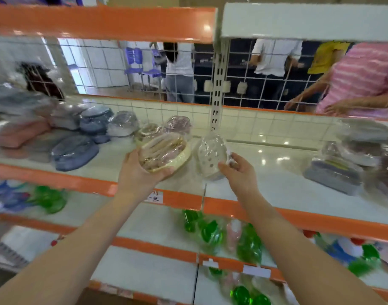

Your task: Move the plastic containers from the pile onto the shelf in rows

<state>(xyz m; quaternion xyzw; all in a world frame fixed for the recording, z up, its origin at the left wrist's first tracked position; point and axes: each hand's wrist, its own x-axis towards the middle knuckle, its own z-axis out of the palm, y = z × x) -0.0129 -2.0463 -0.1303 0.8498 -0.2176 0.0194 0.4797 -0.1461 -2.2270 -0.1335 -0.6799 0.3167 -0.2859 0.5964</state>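
Fingers of left hand [137, 170] grip beige container [164, 153], right hand [240, 172] pinches clear container [211, 158], wrapped stacks [94, 122] behind.

A shop, seemingly; orange-edged shelves [131, 190] of wrapped goods [74, 150].

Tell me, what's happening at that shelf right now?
Left hand holds cream wrapped container. Right hand grips white perforated container. Both over shelf. Nothing in the way.
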